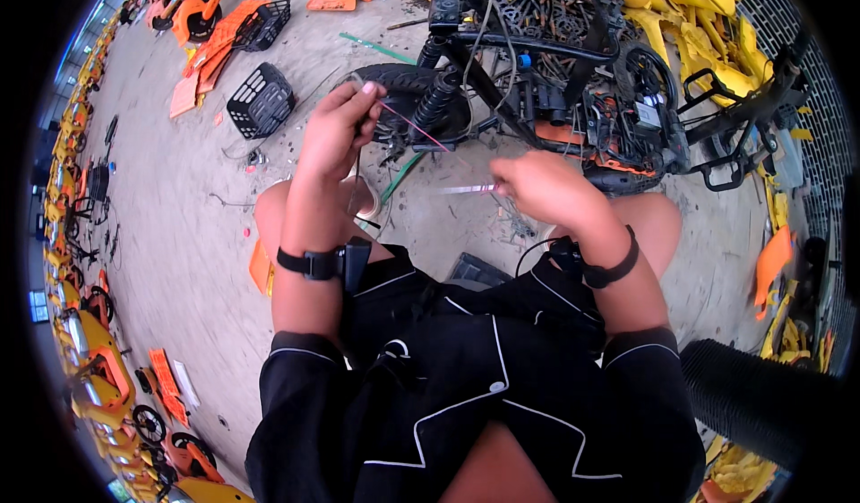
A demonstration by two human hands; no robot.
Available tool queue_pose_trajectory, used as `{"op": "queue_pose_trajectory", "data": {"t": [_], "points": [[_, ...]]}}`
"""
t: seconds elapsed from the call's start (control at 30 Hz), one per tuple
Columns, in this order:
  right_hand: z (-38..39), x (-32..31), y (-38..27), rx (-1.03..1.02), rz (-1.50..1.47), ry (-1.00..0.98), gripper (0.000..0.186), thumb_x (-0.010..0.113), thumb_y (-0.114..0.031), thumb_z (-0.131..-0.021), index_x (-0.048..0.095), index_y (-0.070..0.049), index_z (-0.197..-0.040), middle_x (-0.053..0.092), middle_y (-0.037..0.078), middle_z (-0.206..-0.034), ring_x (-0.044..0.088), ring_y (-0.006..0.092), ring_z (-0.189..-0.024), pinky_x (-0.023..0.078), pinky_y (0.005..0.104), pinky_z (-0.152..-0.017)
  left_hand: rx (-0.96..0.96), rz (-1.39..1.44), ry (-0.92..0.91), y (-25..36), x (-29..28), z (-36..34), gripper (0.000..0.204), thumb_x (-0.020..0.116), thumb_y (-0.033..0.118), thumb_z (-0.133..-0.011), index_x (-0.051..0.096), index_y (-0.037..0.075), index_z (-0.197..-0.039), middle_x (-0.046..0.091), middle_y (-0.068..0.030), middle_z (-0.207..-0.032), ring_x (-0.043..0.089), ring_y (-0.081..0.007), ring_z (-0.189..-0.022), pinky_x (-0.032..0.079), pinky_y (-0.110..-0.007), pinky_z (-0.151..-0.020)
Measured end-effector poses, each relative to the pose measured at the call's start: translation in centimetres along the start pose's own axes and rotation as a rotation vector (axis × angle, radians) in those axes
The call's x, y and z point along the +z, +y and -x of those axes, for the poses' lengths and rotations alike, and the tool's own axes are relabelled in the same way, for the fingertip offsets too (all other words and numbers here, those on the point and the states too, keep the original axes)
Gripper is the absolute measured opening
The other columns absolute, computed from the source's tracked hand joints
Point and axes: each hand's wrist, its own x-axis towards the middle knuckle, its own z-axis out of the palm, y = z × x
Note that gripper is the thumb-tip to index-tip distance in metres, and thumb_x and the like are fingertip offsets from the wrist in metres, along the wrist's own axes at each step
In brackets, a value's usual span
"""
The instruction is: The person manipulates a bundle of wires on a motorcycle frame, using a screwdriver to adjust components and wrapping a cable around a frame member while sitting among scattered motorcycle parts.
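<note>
My left hand [345, 122] is raised in front of the dismantled scooter's rear wheel [403, 86], fingers closed on the end of a cable with a thin red wire [414, 127] running from it toward the lower right. My right hand [533, 185] is closed on a thin silvery object [466, 189], blurred, below the scooter's frame [488, 91]. A black shock spring [434, 100] stands just behind the wire. Partly hidden beside my left wrist lies a pale ring [367, 198], like a roll of tape.
Black crates [260, 100] and orange panels [206, 64] lie at the back left. Rows of yellow scooters [98, 369] line the left side. Yellow body panels [708, 37] are piled at the back right. A dark ribbed object [752, 395] is at the lower right.
</note>
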Motion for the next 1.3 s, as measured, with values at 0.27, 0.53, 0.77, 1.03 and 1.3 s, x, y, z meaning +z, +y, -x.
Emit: {"op": "queue_pose_trajectory", "data": {"t": [0.27,0.53,0.77,1.03,1.3], "points": [[-0.7,-0.7,0.4,0.257,-1.117,0.486,0.009,0.053,-0.011,-0.096,0.051,-0.003,-0.097,0.054,0.004,-0.069,0.048,0.0101,-0.051,0.038,0.0247,-0.047,0.144,0.176,-0.329,1.1,-2.0,7.0,0.024,0.055,0.021,-0.093,0.059,-0.002,-0.093,0.053,-0.0067,-0.063,0.041,-0.0091,-0.046,0.030,-0.022,-0.043],[1.7,-3.6,-1.4,-0.106,-1.158,-0.116,0.013,0.056,-0.014,-0.094,0.055,-0.001,-0.090,0.056,0.005,-0.067,0.052,0.0111,-0.054,0.038,0.0260,-0.048,-0.147,0.263,0.011,-1.0,-2.2,3.9,0.023,0.058,0.021,-0.093,0.061,-0.002,-0.094,0.056,-0.0040,-0.069,0.042,-0.0077,-0.047,0.030,-0.020,-0.043],[-0.7,0.1,0.6,0.171,-0.119,0.240,0.008,0.061,-0.007,-0.087,0.057,-0.001,-0.089,0.060,0.020,-0.073,0.056,0.0399,-0.068,0.044,0.0432,-0.058,-0.077,-0.018,-0.035,-0.6,-0.3,4.3,0.020,0.059,0.020,-0.094,0.061,0.001,-0.094,0.060,-0.0022,-0.071,0.049,-0.0057,-0.053,0.035,-0.019,-0.042],[1.4,-1.9,-1.3,-0.111,-1.039,0.286,0.008,0.062,-0.009,-0.089,0.057,-0.002,-0.087,0.054,0.005,-0.061,0.050,0.0146,-0.050,0.037,0.0318,-0.047,-0.112,0.162,-0.083,-1.2,-1.0,4.0,0.018,0.057,0.018,-0.094,0.060,0.001,-0.095,0.057,-0.0039,-0.069,0.047,-0.0078,-0.051,0.034,-0.021,-0.041],[-0.3,1.3,0.9,0.074,0.052,0.289,0.013,0.062,-0.014,-0.086,0.057,-0.004,-0.091,0.061,0.016,-0.069,0.058,0.0336,-0.058,0.044,0.0412,-0.052,-0.061,-0.020,-0.087,-1.3,1.3,4.9,0.018,0.056,0.021,-0.096,0.059,0.004,-0.095,0.058,-0.0005,-0.070,0.048,-0.0049,-0.054,0.034,-0.018,-0.046]]}}
